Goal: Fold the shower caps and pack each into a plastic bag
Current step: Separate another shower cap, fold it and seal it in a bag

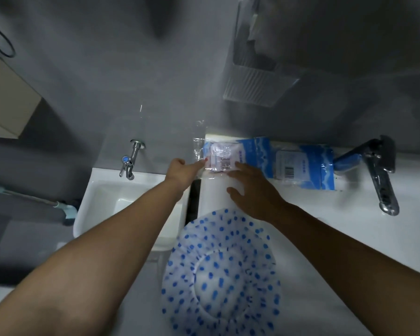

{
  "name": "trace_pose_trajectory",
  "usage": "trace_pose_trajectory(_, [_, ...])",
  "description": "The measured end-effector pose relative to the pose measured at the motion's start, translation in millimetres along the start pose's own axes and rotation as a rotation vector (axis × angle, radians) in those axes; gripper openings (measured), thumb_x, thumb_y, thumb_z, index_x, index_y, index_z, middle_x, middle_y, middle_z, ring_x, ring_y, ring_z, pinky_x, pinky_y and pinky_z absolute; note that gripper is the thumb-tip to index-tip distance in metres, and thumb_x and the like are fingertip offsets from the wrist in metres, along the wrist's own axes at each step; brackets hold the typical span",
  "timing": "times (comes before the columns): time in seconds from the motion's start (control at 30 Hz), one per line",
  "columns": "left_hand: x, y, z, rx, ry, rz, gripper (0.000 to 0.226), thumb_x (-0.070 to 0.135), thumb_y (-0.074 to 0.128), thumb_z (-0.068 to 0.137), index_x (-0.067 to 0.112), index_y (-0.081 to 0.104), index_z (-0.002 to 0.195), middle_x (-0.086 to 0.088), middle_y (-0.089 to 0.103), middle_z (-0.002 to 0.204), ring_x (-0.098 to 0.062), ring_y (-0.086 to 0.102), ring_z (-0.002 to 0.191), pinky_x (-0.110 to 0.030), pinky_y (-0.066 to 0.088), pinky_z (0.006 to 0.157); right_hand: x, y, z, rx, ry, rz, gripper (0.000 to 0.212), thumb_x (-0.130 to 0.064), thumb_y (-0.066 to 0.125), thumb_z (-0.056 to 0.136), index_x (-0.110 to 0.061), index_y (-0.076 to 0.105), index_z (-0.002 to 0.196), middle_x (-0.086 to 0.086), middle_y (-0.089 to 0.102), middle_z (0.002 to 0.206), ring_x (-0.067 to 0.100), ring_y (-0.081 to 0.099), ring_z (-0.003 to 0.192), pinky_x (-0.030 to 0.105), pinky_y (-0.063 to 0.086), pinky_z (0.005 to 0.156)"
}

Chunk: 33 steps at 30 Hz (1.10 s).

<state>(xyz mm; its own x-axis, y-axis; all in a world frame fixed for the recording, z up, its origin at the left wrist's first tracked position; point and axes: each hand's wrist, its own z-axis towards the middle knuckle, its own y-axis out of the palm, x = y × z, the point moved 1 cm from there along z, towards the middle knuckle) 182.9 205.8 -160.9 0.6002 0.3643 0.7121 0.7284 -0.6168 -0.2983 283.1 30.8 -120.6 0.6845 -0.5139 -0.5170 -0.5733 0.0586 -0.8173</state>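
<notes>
Landmark: the chrome faucet (383, 175) at the far right of the white bench (325, 226); all places below were taken from it.
Step in hand: judged to be the bagging of one folded cap, or the closing of its bag, with the next cap waiting.
Left hand: the left hand (182, 172) reached out well left of the faucet, its fingertips pinched on the clear edge of the plastic bag (222, 157) where that edge overhung the bench end.
Right hand: the right hand (255, 190) lay open and flat, fingers spread, its tips pressing the near edge of the same bag; it clamped nothing.
Bag contents: something pale and folded showed through the bag, with a barcode label over it; whether it was fully seated could not be told.
Packed stock: a second blue packet (303, 168) lay just left of the faucet, beside the first bag.
Waiting cap: the blue-dotted shower cap (221, 270) lay spread open on the bench, well nearer the person than the faucet, unfolded.
Side basin: a small sink (131, 202) with its own tap (130, 161) sat far left of the faucet, past the bench end.
Doing it well: the flat hand should keep the bag pinned while the pinching hand draws the film taut, so that air leaves and the flap lies smooth.
Risk: the thin film hung past the bench end, so a loose pull could slide the bag toward the sink.
</notes>
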Motion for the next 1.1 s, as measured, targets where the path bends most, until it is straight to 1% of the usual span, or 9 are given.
trace_pose_trajectory(0.17, [-10,-17,-57,0.079,0.321,0.244,0.035,0.034,0.067,0.088,0.010,0.061,0.114,-0.002,0.060,0.102,-0.017,0.056,0.089,-0.027,0.043,0.081,2,-8,-45,0.033,-0.029,0.058,0.033,-0.029,0.053,0.096,-0.017,0.059,0.126,0.005,0.060,0.132,0.019,0.050,0.123,0.031,0.037,0.105])
trace_pose_trajectory(0.3, [-49,-31,-130,-0.174,0.548,0.462,0.013,0.020,0.060,0.091,0.009,0.065,0.087,-0.005,0.069,0.083,-0.014,0.060,0.072,-0.031,0.052,0.072,-4,4,-121,-0.076,-0.127,0.048,0.023,-0.024,0.051,0.097,-0.014,0.068,0.109,0.003,0.070,0.106,0.015,0.058,0.095,0.026,0.043,0.084])
trace_pose_trajectory(0.4, [-86,-43,-172,-0.389,0.709,0.693,0.012,0.024,0.059,0.088,0.014,0.066,0.086,0.002,0.067,0.086,-0.012,0.061,0.077,-0.033,0.053,0.073,-2,26,-167,-0.307,-0.096,0.003,0.029,-0.029,0.043,0.100,-0.011,0.064,0.109,0.006,0.066,0.108,0.023,0.058,0.100,0.037,0.045,0.091])
trace_pose_trajectory(0.5, [-126,-49,-194,-0.517,0.810,0.959,0.028,0.040,0.059,0.085,0.019,0.066,0.102,0.004,0.064,0.103,-0.015,0.061,0.095,-0.028,0.047,0.080,0,43,-187,-0.449,-0.052,0.054,0.035,-0.033,0.034,0.103,-0.010,0.059,0.112,0.010,0.064,0.113,0.028,0.058,0.103,0.040,0.045,0.095])
trace_pose_trajectory(0.6, [-149,-52,-198,-0.609,0.818,1.171,0.071,0.058,0.068,0.074,0.022,0.055,0.134,0.001,0.055,0.135,-0.018,0.053,0.125,-0.029,0.043,0.100,1,48,-189,-0.534,0.096,0.137,0.048,-0.039,0.026,0.104,-0.018,0.039,0.145,0.000,0.041,0.151,0.020,0.039,0.138,0.027,0.026,0.111])
trace_pose_trajectory(0.73, [-159,-54,-201,-0.668,0.798,1.357,0.108,0.053,0.084,0.062,0.022,0.033,0.152,-0.007,0.032,0.159,-0.024,0.030,0.147,-0.030,0.025,0.117,-2,48,-187,-0.572,0.124,0.101,0.051,-0.039,0.022,0.105,-0.016,0.028,0.151,0.001,0.027,0.160,0.016,0.028,0.144,0.026,0.018,0.115])
trace_pose_trajectory(0.83, [-166,-58,-205,-0.676,0.798,1.320,0.099,0.045,0.080,0.069,0.022,0.032,0.153,-0.007,0.028,0.162,-0.024,0.026,0.149,-0.033,0.025,0.118,-6,48,-187,-0.603,0.124,0.063,0.049,-0.033,0.020,0.106,-0.008,0.034,0.147,0.007,0.035,0.156,0.022,0.035,0.140,0.031,0.023,0.114])
trace_pose_trajectory(0.97, [-170,-65,-202,-0.640,0.655,1.020,0.077,0.047,0.070,0.074,0.030,0.045,0.145,0.008,0.039,0.157,-0.008,0.034,0.146,-0.026,0.028,0.118,-8,44,-188,-0.581,0.171,0.112,0.049,-0.031,0.020,0.106,0.000,0.042,0.138,0.015,0.044,0.148,0.028,0.041,0.134,0.035,0.027,0.113])
trace_pose_trajectory(1.1, [-164,-67,-200,-0.563,0.427,0.709,0.040,0.058,0.059,0.075,0.038,0.072,0.107,0.023,0.068,0.118,0.002,0.062,0.113,-0.029,0.047,0.104,-8,42,-188,-0.597,0.120,0.121,0.048,-0.033,0.022,0.106,-0.014,0.032,0.149,0.001,0.033,0.157,0.017,0.030,0.143,0.026,0.016,0.116])
